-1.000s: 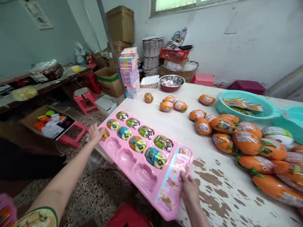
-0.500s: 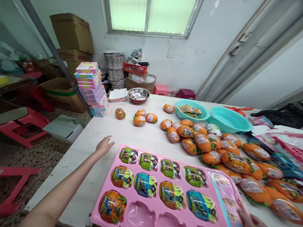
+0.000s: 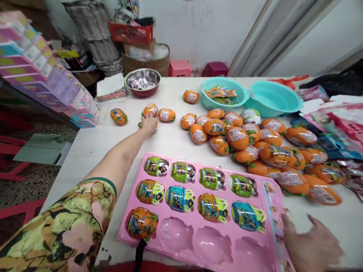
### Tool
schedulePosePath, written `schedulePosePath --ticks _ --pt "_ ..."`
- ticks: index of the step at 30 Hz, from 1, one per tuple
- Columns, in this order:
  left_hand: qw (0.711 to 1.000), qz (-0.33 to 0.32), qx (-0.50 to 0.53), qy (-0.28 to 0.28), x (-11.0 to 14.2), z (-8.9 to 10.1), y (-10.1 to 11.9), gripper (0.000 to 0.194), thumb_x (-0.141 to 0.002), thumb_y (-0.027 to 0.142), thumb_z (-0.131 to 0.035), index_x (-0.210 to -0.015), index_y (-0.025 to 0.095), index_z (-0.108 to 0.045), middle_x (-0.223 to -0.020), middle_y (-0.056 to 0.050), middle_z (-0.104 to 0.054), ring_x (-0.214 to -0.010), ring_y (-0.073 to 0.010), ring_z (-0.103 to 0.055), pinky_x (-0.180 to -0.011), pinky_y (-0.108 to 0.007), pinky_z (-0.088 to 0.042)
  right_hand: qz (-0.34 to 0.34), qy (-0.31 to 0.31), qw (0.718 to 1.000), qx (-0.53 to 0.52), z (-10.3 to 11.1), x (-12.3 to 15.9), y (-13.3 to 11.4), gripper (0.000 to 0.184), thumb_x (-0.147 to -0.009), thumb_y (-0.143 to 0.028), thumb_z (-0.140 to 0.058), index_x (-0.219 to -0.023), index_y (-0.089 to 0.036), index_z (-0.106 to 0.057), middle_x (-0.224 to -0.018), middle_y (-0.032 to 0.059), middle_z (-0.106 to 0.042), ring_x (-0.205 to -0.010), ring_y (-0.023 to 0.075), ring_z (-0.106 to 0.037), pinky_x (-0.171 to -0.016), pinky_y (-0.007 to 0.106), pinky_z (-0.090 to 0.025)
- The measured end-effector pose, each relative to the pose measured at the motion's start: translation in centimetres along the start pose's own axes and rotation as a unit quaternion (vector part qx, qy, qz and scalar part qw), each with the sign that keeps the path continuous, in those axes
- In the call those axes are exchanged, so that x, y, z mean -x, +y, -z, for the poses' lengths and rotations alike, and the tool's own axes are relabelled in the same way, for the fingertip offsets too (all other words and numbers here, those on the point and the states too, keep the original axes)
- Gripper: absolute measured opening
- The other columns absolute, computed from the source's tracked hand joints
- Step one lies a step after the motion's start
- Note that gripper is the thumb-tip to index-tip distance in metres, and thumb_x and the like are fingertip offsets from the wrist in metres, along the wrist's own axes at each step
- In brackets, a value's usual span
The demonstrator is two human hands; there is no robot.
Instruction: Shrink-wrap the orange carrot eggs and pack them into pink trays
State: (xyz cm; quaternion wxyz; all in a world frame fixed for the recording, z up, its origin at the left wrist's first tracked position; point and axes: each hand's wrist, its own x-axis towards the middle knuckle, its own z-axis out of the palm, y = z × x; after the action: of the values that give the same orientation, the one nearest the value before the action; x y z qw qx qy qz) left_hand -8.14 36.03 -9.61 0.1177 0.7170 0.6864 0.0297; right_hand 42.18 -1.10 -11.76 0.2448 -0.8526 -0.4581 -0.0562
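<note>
My left hand (image 3: 149, 125) reaches forward over the table, its fingers curled over an orange carrot-shaped toy egg (image 3: 140, 124) that it mostly hides. Two more orange eggs, one behind (image 3: 150, 109) and one to the right (image 3: 166, 115), lie close by it. In front of me is a pink blister tray (image 3: 181, 177) with green, blue and orange toy eggs in its cups; several front cups hold nothing. My right hand (image 3: 314, 241), blurred, is at the tray's right end by a printed card strip (image 3: 273, 211), thumb spread away from the fingers.
A heap of orange eggs (image 3: 238, 138) covers the right side of the table. Behind it stand two turquoise basins (image 3: 273, 98), one with packets. Further left are a metal bowl (image 3: 142, 81), a single orange egg (image 3: 118, 116) and a stack of boxes (image 3: 56, 79).
My left hand has moved forward and right, onto an orange egg in the small group. My right thumb now stands apart at the tray's end. The view has tilted down and closer.
</note>
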Motion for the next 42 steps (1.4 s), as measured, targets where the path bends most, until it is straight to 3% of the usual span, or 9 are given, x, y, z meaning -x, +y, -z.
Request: schedulePosePath --ticks 3,6,8,11,13,17,24,31,42 --pt "0.999 0.024 0.038 -0.018 0.9 1.1 -0.8 0.053 -0.08 0.015 -0.071 -0.127 0.0 -0.051 -0.147 -0.028 -0.037 -0.138 -0.0473 -0.029 -0.108 -0.067 -0.023 0.052 -0.006 0.995 -0.083 -0.3 5.5 -6.9 0.055 -0.074 -0.061 -0.059 -0.105 -0.015 -0.067 -0.109 0.0205 -0.067 -0.116 0.0423 -0.059 -0.1 0.063 -0.043" --pt "0.992 0.01 0.121 -0.016 5.1 3.6 -1.3 0.064 -0.086 0.023 -0.062 -0.134 -0.006 -0.033 -0.143 -0.028 -0.035 -0.136 -0.0456 -0.035 -0.105 -0.064 -0.026 -0.094 -0.137 0.95 -0.266 0.2 11.4 -14.6 0.045 -0.076 -0.058 -0.065 -0.106 -0.024 -0.067 -0.114 0.0126 -0.069 -0.11 0.0325 -0.063 -0.104 0.055 -0.044" --pt "0.979 -0.035 0.202 -0.022 10.9 4.5 -0.9 0.067 -0.088 0.028 -0.059 -0.139 0.003 -0.023 -0.14 -0.022 -0.041 -0.131 -0.0364 -0.046 -0.103 -0.056 -0.037 -0.257 -0.257 0.829 -0.426 0.8 14.4 -19.4 0.053 -0.073 -0.062 -0.07 -0.11 -0.024 -0.065 -0.116 0.0123 -0.069 -0.106 0.0306 -0.065 -0.1 0.053 -0.048" --pt "0.933 -0.146 0.322 -0.071 23.1 2.9 0.4 0.074 -0.078 0.035 -0.074 -0.132 0.02 -0.026 -0.129 -0.01 -0.054 -0.117 -0.0235 -0.061 -0.096 -0.038 -0.052 -0.401 -0.397 0.561 -0.606 1.0 17.1 -24.5 0.075 -0.067 -0.076 -0.067 -0.12 -0.024 -0.062 -0.122 0.0147 -0.067 -0.104 0.0327 -0.067 -0.089 0.055 -0.053" --pt "0.902 -0.198 0.371 -0.099 30.8 0.2 1.2 0.076 -0.064 0.038 -0.085 -0.12 0.027 -0.034 -0.131 -0.009 -0.052 -0.12 -0.0251 -0.06 -0.096 -0.036 -0.054 -0.427 -0.407 0.497 -0.636 0.5 18.2 -26.0 0.074 -0.064 -0.07 -0.074 -0.121 -0.025 -0.062 -0.121 0.0117 -0.068 -0.106 0.0317 -0.066 -0.087 0.051 -0.054" --pt "0.828 -0.228 0.472 -0.2 38.3 -4.4 2.4 0.063 -0.077 0.042 -0.076 -0.125 0.031 -0.036 -0.14 -0.01 -0.046 -0.132 -0.0258 -0.05 -0.106 -0.042 -0.048 -0.37 -0.317 0.647 -0.587 -0.2 20.0 -25.5 0.064 -0.055 -0.038 -0.089 -0.112 -0.023 -0.064 -0.115 0.0058 -0.068 -0.112 0.0251 -0.062 -0.097 0.039 -0.05" --pt "0.906 -0.365 0.187 -0.108 37.7 -7.5 5.4 0.065 -0.077 0.042 -0.074 -0.137 0.028 -0.053 -0.137 -0.015 -0.047 -0.124 -0.0333 -0.05 -0.102 -0.049 -0.045 -0.334 -0.163 0.812 -0.45 3.2 24.6 -20.0 0.056 -0.068 -0.049 -0.079 -0.114 -0.023 -0.061 -0.125 0.008 -0.063 -0.12 0.0246 -0.057 -0.106 0.041 -0.044" --pt "0.882 -0.447 -0.003 -0.147 37.8 -8.4 4.7 0.069 -0.082 0.055 -0.066 -0.145 0.036 -0.047 -0.142 -0.015 -0.048 -0.12 -0.0358 -0.048 -0.099 -0.053 -0.04 -0.588 -0.23 0.52 -0.576 -0.4 29.3 -17.8 0.049 -0.055 -0.052 -0.088 -0.085 -0.022 -0.062 -0.079 0.0005 -0.071 -0.078 0.0203 -0.071 -0.077 0.037 -0.059" --pt "0.886 -0.433 0.059 -0.157 36.4 -6.8 3.4 0.066 -0.093 0.058 -0.05 -0.153 0.037 -0.032 -0.152 -0.012 -0.04 -0.131 -0.0342 -0.044 -0.109 -0.056 -0.034 -0.574 -0.218 0.5 -0.611 -0.7 29.6 -19.7 0.05 -0.052 -0.049 -0.091 -0.081 -0.018 -0.066 -0.077 0.0019 -0.073 -0.07 0.0167 -0.068 -0.076 0.037 -0.062"
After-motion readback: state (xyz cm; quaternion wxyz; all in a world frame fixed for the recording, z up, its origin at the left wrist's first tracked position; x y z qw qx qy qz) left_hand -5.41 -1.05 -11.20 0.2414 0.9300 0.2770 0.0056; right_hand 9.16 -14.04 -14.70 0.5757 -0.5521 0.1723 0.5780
